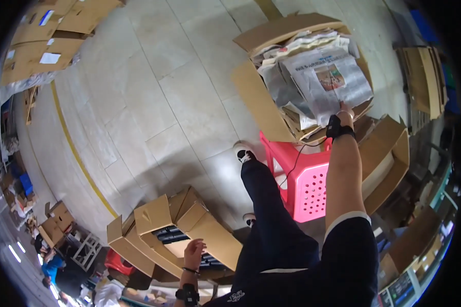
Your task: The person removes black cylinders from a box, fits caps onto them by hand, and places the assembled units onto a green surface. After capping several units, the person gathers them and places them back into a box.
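Note:
My right hand (346, 110) reaches forward to a cardboard box (258, 105) with its flaps spread, filled with old newspapers. Its fingers are closed at the near edge of the top newspaper (305, 71), a grey printed sheet with a colour picture. My left hand (193, 253) hangs low over another open cardboard box (153, 215), which has black slotted items inside. The fingers of that hand are loosely bent and apart, with nothing visible in them. Dark bands sit on both wrists, and a thin cable runs from the right one.
A pink plastic stool (312, 189) stands by my leg, below the newspaper box. Another open cardboard box (386, 166) is to its right. Cardboard boxes (46, 48) are stacked at the far left. A yellow line (77, 153) crosses the tiled floor. People (54, 268) are at the lower left.

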`<state>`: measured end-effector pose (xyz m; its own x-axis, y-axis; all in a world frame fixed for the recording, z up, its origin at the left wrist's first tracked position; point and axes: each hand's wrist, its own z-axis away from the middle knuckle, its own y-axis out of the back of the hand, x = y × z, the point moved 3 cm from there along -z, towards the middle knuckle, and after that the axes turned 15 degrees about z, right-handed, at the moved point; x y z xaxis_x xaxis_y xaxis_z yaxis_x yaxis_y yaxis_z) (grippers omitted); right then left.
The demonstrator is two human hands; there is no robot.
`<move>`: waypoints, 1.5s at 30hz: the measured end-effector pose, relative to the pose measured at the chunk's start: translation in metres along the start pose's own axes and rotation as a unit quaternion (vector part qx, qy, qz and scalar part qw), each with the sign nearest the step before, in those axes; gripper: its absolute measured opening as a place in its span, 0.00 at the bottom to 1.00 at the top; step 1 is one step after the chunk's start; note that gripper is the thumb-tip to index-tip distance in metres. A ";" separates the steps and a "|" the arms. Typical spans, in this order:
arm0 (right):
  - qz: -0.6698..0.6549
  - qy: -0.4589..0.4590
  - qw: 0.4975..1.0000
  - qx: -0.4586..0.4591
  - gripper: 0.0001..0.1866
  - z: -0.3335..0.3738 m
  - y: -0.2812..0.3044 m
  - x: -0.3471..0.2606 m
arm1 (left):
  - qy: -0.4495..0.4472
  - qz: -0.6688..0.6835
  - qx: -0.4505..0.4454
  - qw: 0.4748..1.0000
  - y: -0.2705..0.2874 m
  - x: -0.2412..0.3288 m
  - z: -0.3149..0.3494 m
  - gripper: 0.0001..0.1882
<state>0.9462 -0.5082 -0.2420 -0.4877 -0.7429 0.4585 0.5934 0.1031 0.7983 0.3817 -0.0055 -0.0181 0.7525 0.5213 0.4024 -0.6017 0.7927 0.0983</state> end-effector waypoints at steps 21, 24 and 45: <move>0.036 0.431 0.790 0.435 0.20 0.008 0.008 -0.076 | 0.070 0.090 -0.008 0.993 -0.009 -0.105 -0.024 0.13; -0.226 0.544 0.802 0.102 0.13 0.161 -0.003 -0.094 | 0.081 0.175 0.022 0.981 -0.011 -0.155 -0.002 0.13; 0.432 0.684 0.583 0.081 0.20 0.915 -0.539 -0.009 | 0.061 0.565 0.163 0.806 0.030 -0.507 0.163 0.11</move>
<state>0.0448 0.0483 -0.3190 0.9799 -0.1890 0.0646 0.1177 0.8078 0.5776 -0.0614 -0.2978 -0.0710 -0.3178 0.8954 0.3118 -0.9450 -0.3261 -0.0267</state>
